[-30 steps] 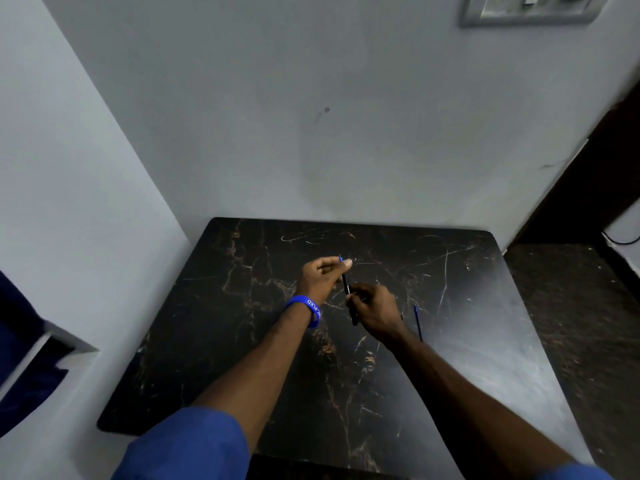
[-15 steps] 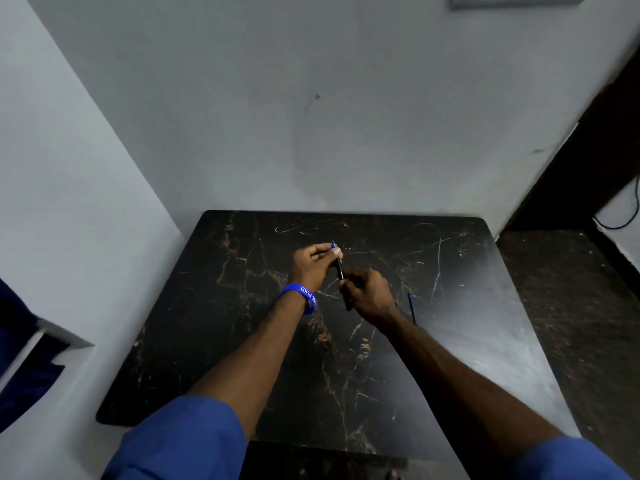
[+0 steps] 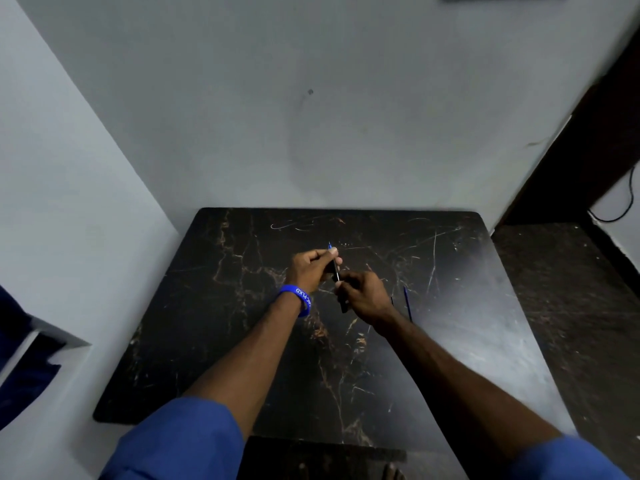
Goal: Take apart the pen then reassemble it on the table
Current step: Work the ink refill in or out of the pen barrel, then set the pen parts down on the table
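From my remote feed: a black marble-patterned surface (image 3: 214, 341), veined in gold and scratched pale, sits pushed into a corner of plain grey walls (image 3: 311, 98). Dark speckled floor (image 3: 571, 306) runs along its right side, where a black cable (image 3: 623, 206) hangs against a lighter wall. Glare whitens the surface's right half.

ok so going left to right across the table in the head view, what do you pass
blue wristband → left hand → pen → right hand → thin blue refill lying on the table
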